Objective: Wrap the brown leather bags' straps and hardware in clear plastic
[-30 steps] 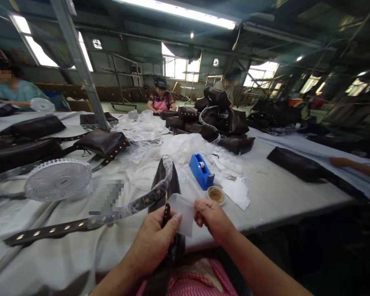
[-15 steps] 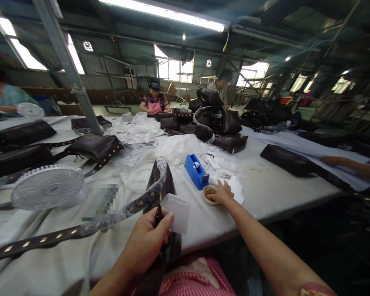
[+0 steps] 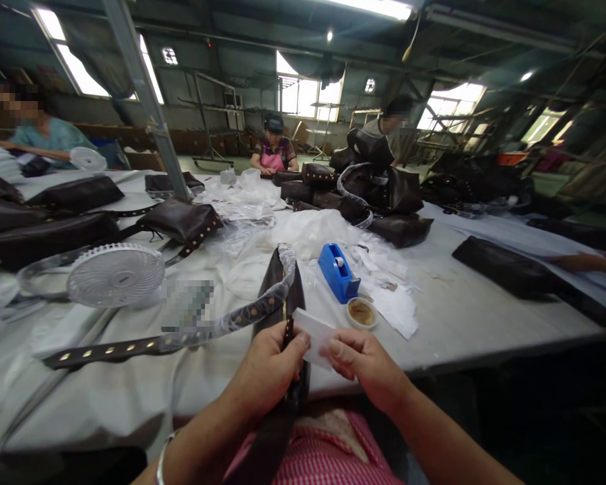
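Observation:
A dark brown bag (image 3: pixel 283 283) stands on edge at the table's near side, its studded strap (image 3: pixel 182 337) wrapped in clear plastic and trailing left. My left hand (image 3: pixel 267 370) is closed on the bag's zipper pull (image 3: pixel 287 331) near the top. My right hand (image 3: pixel 363 360) pinches a small white paper slip (image 3: pixel 314 329) held beside the zipper pull. Both hands meet just above the table edge.
A blue tape dispenser (image 3: pixel 337 273) and a small round dish (image 3: pixel 361 312) sit just beyond my hands. A white fan (image 3: pixel 115 275) lies at left. Dark bags (image 3: pixel 378 195) are piled at centre back, more at left. Other people sit at the far side. Another person's arm (image 3: pixel 586 263) rests at right.
My right hand reached out to the small round dish, then came back to the white slip beside my left hand. The left hand stayed on the zipper pull.

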The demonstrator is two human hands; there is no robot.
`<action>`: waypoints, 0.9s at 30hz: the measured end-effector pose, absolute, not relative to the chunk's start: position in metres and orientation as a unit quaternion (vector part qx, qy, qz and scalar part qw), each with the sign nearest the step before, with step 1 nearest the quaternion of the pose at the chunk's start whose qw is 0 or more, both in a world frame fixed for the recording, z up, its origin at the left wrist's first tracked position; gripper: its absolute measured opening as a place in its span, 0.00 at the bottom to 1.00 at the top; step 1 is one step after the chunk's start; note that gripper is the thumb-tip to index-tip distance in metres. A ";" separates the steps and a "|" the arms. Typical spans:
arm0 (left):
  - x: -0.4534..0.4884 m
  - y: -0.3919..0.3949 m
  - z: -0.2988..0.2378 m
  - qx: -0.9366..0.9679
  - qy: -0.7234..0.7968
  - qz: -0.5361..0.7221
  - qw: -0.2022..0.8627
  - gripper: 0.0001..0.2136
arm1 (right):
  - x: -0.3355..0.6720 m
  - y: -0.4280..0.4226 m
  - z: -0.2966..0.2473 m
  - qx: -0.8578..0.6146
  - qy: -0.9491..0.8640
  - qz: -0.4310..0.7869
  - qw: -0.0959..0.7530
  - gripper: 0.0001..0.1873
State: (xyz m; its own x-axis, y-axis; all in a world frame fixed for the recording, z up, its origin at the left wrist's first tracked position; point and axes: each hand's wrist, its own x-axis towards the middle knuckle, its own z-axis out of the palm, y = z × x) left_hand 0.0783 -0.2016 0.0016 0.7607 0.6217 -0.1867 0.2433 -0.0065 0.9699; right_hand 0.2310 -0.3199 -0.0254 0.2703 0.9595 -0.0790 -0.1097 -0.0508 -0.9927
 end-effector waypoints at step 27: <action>0.072 -0.208 0.005 0.748 0.212 0.108 0.619 0.16 | 0.235 -0.292 -0.027 -0.489 -0.123 0.476 0.721 0.24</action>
State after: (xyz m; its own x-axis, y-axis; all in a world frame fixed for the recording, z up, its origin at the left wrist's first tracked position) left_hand 0.0725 -0.2076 0.0051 0.8873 0.4500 -0.1012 0.1835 -0.1431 0.9725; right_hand 0.2355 -0.2918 -0.0270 0.5169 0.8063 -0.2874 -0.5658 0.0698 -0.8216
